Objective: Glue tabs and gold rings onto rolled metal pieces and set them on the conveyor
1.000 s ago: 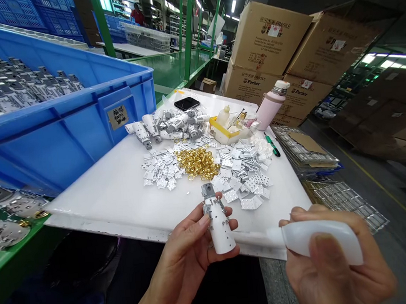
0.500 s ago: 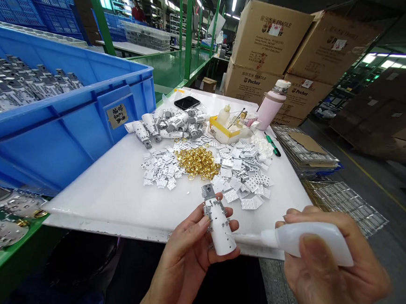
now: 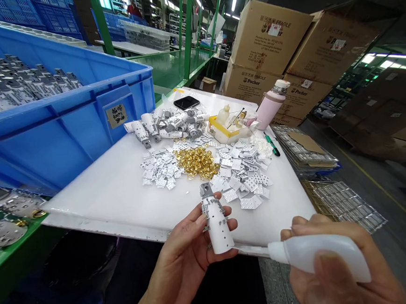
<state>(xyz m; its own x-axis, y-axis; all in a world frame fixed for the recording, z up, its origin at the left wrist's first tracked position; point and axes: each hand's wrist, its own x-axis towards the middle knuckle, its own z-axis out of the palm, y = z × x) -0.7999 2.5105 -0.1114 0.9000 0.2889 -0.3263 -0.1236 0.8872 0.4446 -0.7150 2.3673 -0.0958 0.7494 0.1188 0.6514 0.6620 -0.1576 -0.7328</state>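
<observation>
My left hand (image 3: 187, 247) is closed around a white model part (image 3: 218, 228), a tapered cylinder with small grey fittings and a grey block at its upper end. In my right hand (image 3: 338, 258) is a white squeeze bottle (image 3: 323, 252), gripped between thumb and fingers. Its thin nozzle points left and reaches the lower right edge of the model part; whether it touches cannot be told. Beyond my hands lie a heap of gold rings (image 3: 198, 161), small white plates (image 3: 243, 172) on the right and more white plates (image 3: 162, 167) on the left.
A large blue crate (image 3: 81, 119) full of similar parts stands at the left. Further back on the white table (image 3: 97, 197) are a pile of model parts (image 3: 175, 121), a phone (image 3: 186, 102), a yellow-rimmed tray (image 3: 227, 131) and a pink bottle (image 3: 271, 107). Cardboard boxes (image 3: 267, 39) are stacked behind.
My right hand and the squeeze bottle have shifted right and slightly down, the nozzle now lower along the model part's edge. My left hand has barely moved.
</observation>
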